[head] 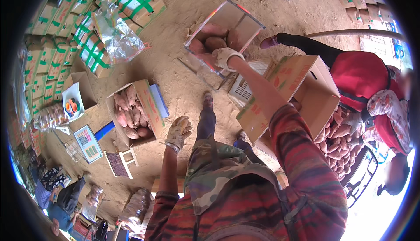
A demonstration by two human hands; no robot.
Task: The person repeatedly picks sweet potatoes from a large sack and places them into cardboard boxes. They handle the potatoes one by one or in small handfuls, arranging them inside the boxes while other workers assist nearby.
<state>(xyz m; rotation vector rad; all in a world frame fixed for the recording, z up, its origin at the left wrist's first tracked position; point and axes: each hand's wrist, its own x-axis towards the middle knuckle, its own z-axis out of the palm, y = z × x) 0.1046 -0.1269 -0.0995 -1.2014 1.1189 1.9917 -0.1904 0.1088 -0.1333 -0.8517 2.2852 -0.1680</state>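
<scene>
My right hand, in a white work glove, reaches over the near edge of a plastic-lined crate. Several large sweet potatoes lie inside. Its fingers are at the nearest of these; whether they grip one is hidden. My left hand, in a soiled glove, hangs empty with fingers apart and slightly curled. To its left stands an open cardboard box filled with smaller sweet potatoes. Beneath my right forearm is another open cardboard box, its contents mostly hidden.
A person in a red vest bends over a heap of sweet potatoes at right. A white plastic basket stands beside the crate. Left are a digital scale display, a small stool and stacked, green-taped cartons.
</scene>
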